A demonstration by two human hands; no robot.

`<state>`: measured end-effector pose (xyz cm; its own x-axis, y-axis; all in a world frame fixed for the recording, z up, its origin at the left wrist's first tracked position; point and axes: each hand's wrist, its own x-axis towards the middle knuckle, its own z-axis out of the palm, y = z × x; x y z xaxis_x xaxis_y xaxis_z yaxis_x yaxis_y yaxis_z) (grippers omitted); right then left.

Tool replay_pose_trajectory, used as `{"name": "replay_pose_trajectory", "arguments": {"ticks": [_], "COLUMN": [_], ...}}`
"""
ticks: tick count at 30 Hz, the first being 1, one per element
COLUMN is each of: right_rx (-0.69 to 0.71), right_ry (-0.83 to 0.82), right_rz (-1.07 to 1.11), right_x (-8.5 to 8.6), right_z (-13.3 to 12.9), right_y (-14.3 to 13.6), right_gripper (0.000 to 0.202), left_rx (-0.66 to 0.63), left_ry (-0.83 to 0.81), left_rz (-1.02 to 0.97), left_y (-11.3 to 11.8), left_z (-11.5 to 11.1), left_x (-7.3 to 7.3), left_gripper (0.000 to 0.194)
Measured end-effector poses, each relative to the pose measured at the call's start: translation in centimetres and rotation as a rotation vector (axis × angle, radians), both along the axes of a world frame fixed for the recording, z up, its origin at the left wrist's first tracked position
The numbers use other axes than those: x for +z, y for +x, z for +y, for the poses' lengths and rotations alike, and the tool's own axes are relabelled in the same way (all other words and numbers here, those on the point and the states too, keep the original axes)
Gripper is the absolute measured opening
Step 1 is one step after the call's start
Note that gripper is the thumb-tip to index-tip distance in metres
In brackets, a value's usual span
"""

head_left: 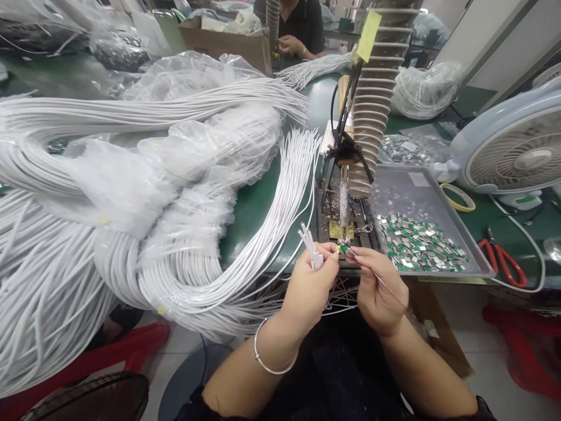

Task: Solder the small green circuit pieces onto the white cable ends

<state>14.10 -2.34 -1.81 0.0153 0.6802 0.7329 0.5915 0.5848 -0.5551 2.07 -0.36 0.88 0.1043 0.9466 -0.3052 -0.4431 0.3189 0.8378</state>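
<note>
At the far left, loose white cables [48, 304] spill over the near edge, above a red stool [135, 348]. A clear plastic bag [118, 181] lies over the coils, and a long cable bundle [274, 225] curves from them across the green table [258, 202], its ends fanned toward the far side. Beyond stands an open cardboard box [225, 47]; just right of it, at the far side, shows a co-worker's hand [290, 45].

Near the middle, the left hand [313, 283], a bangle [272, 372] on its wrist, is closed round several short white cable ends [312, 248] that stick up from the fist. Its thumb and forefinger are pinched beside a small green circuit board [344, 249], which sits between the two hands, just below the soldering iron [345, 202]. The iron points down over a dark base, with a ribbed duct [372, 111] above it. The right hand [380, 286] has its fingers drawn narrow on a thin rod-like tool [388, 287]; whether they also grip the board cannot be told.

Farther right, a grey tray [392, 187] holds piled connectors [423, 245]. Beyond lie a yellow tape roll [470, 206], red-handled pliers [500, 254] and a fan [532, 158].
</note>
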Motion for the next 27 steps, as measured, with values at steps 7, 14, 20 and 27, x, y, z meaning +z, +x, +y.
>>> {"name": "replay_pose_trajectory", "arguments": {"ticks": [7,14,20,27], "right_rx": [-0.073,-0.059,-0.076,-0.081], "right_ry": [0.058,0.131,0.152,0.163], "right_rz": [-0.133,-0.149,-0.153,-0.148], "right_x": [0.9,1.1,1.5,1.6], "right_z": [0.5,1.1,1.3,1.5], "right_y": [0.0,-0.2,-0.4,-0.4], "right_gripper": [0.028,0.028,0.026,0.025], "left_rx": [-0.001,-0.017,-0.016,-0.02], "left_ry": [0.0,-0.007,0.026,0.041], "left_rz": [0.003,0.006,0.024,0.022], "left_y": [0.1,0.3,0.2,0.4], "left_z": [0.3,0.4,0.6,0.6], "left_x": [0.7,1.1,1.1,1.4], "left_gripper": [0.022,0.017,0.015,0.008]}}
